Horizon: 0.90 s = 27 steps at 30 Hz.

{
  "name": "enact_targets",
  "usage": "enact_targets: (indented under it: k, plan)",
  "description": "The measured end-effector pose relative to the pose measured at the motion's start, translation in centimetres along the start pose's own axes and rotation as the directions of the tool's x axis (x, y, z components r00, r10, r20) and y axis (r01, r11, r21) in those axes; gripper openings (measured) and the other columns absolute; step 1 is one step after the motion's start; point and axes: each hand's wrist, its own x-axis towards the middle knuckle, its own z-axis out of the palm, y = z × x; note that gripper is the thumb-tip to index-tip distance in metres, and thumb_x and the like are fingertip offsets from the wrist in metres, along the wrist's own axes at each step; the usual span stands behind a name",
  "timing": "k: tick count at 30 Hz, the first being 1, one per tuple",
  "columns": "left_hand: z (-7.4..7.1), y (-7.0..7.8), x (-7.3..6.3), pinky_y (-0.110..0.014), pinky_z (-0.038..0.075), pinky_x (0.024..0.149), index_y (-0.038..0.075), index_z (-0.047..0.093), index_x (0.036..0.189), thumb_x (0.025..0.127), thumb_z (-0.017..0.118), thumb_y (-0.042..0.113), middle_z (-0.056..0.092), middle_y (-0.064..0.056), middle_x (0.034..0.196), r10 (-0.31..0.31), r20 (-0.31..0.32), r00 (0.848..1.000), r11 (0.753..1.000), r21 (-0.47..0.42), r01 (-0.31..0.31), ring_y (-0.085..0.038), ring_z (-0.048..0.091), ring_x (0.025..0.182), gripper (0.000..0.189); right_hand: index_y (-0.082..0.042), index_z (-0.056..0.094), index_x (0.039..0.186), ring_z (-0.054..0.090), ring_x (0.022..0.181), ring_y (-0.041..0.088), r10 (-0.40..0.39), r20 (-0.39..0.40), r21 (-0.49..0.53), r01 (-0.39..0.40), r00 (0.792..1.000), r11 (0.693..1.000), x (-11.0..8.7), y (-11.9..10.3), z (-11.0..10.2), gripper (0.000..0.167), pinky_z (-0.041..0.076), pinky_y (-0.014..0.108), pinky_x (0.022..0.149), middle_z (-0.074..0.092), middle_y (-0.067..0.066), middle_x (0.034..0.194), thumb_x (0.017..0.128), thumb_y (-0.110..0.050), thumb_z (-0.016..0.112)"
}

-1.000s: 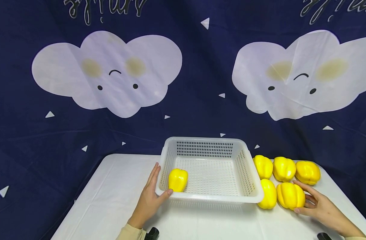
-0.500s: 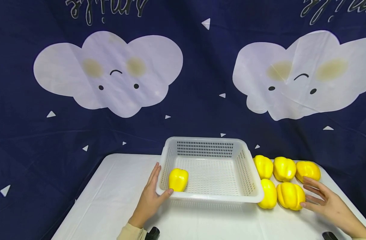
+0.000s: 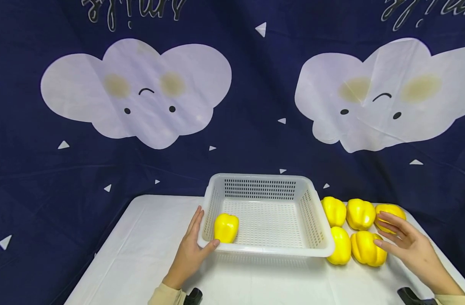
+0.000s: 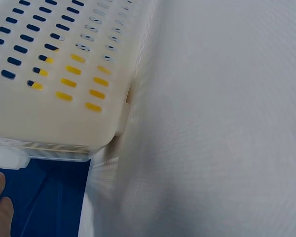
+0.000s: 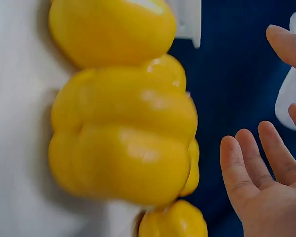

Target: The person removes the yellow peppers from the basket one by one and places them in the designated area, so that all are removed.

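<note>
Only the lower parts of pale cursive lettering show on the dark blue backdrop (image 3: 255, 140), cut off by the top edge at the upper left and upper right of the head view; no word can be made out. The basket (image 3: 267, 250), the peppers and the bench carry no readable text.

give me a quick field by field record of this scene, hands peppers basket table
left hand: grips the near left corner of the basket, thumb over the rim
right hand: open, fingers spread beside the front right pepper; contact unclear
basket: white, slotted, on the table
pepper in basket: one yellow, near left corner
peppers outside: five yellow, grouped right of the basket
table: white surface
backdrop: dark blue cloth with white clouds
</note>
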Motion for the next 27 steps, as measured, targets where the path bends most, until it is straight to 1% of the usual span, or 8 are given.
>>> enact_targets:
  k: [2, 6, 9, 12, 18, 21, 25, 27]
  plan:
    - [0.0, 0.0, 0.0, -0.058, 0.027, 0.116, 0.005, 0.027, 0.158, 0.088, 0.076, 0.034, 0.017, -0.001, 0.167, -0.003, 0.002, 1.0, 1.0, 0.003, 0.003, -0.031, 0.024, 0.15, 0.09, -0.006, 0.039, 0.152, 0.056, 0.115, -0.011, -0.002, 0.005, 0.04, 0.001, 1.0, 0.999, 0.4, -0.6, 0.4, 0.075, 0.053, 0.011, 0.084, 0.05, -0.019, 0.137, 0.086, 0.009, 0.073]
    - [0.0, 0.0, 0.0, -0.059, 0.027, 0.115, 0.005, 0.027, 0.158, 0.088, 0.076, 0.033, 0.017, -0.001, 0.167, -0.003, 0.001, 1.0, 1.0, 0.002, 0.003, -0.031, 0.024, 0.15, 0.09, -0.003, 0.039, 0.151, 0.055, 0.12, -0.004, -0.054, 0.026, 0.1, 0.051, 0.998, 0.994, 1.3, -1.7, 1.4, 0.075, 0.051, 0.012, 0.089, 0.05, -0.01, 0.141, 0.085, 0.013, 0.071]
    - [-0.1, 0.0, 0.0, -0.059, 0.027, 0.115, 0.005, 0.027, 0.158, 0.089, 0.076, 0.033, 0.017, -0.001, 0.167, 0.0, 0.0, 1.0, 1.0, -0.003, 0.0, -0.032, 0.024, 0.15, 0.09, -0.002, 0.04, 0.151, 0.054, 0.122, -0.001, -0.086, 0.042, 0.092, 0.082, 0.995, 0.992, 2.0, -2.7, 2.2, 0.075, 0.05, 0.012, 0.091, 0.049, -0.008, 0.142, 0.084, 0.014, 0.072]
    - [0.0, -0.1, 0.0, -0.06, 0.027, 0.115, 0.005, 0.027, 0.158, 0.089, 0.076, 0.033, 0.018, -0.003, 0.167, 0.001, 0.0, 1.0, 1.0, -0.005, -0.001, -0.032, 0.024, 0.15, 0.09, 0.0, 0.04, 0.149, 0.056, 0.121, 0.001, -0.082, 0.064, 0.117, 0.074, 0.995, 0.99, 2.6, -3.6, 3.0, 0.075, 0.053, 0.015, 0.089, 0.05, -0.005, 0.141, 0.083, 0.014, 0.072]
    - [0.1, -0.1, 0.0, -0.06, 0.027, 0.115, 0.005, 0.027, 0.158, 0.089, 0.076, 0.033, 0.018, -0.005, 0.167, 0.006, -0.003, 1.0, 1.0, 0.001, -0.006, -0.032, 0.024, 0.15, 0.09, -0.003, 0.043, 0.148, 0.057, 0.12, 0.003, -0.083, 0.091, 0.096, 0.075, 0.992, 0.993, 3.8, -5.1, 4.4, 0.073, 0.053, 0.017, 0.091, 0.051, -0.004, 0.142, 0.084, 0.005, 0.077]
    - [0.1, -0.2, 0.0, -0.06, 0.027, 0.115, 0.006, 0.027, 0.158, 0.088, 0.076, 0.033, 0.018, -0.004, 0.167, 0.01, -0.006, 1.0, 1.0, 0.001, -0.01, -0.032, 0.024, 0.15, 0.09, -0.006, 0.044, 0.148, 0.057, 0.122, 0.007, -0.087, 0.1, 0.085, 0.079, 0.991, 0.993, 4.5, -5.8, 5.1, 0.071, 0.052, 0.017, 0.093, 0.05, 0.002, 0.143, 0.085, 0.0, 0.078]
    - [0.1, -0.2, 0.0, -0.06, 0.027, 0.115, 0.006, 0.027, 0.158, 0.089, 0.076, 0.033, 0.018, -0.002, 0.167, 0.009, -0.007, 1.0, 1.0, -0.001, -0.009, -0.032, 0.025, 0.15, 0.09, -0.008, 0.043, 0.149, 0.055, 0.124, 0.011, -0.097, 0.133, 0.096, 0.085, 0.986, 0.992, 5.4, -6.8, 5.8, 0.07, 0.05, 0.017, 0.095, 0.05, 0.001, 0.144, 0.088, -0.003, 0.076]
    - [0.1, -0.2, 0.0, -0.06, 0.028, 0.115, 0.006, 0.027, 0.158, 0.088, 0.076, 0.033, 0.018, -0.002, 0.167, 0.008, -0.008, 1.0, 1.0, -0.002, -0.008, -0.032, 0.025, 0.15, 0.089, -0.007, 0.042, 0.15, 0.055, 0.126, 0.012, -0.114, 0.153, 0.124, 0.095, 0.982, 0.988, 5.8, -7.2, 6.1, 0.07, 0.05, 0.018, 0.097, 0.049, -0.001, 0.146, 0.088, -0.001, 0.075]
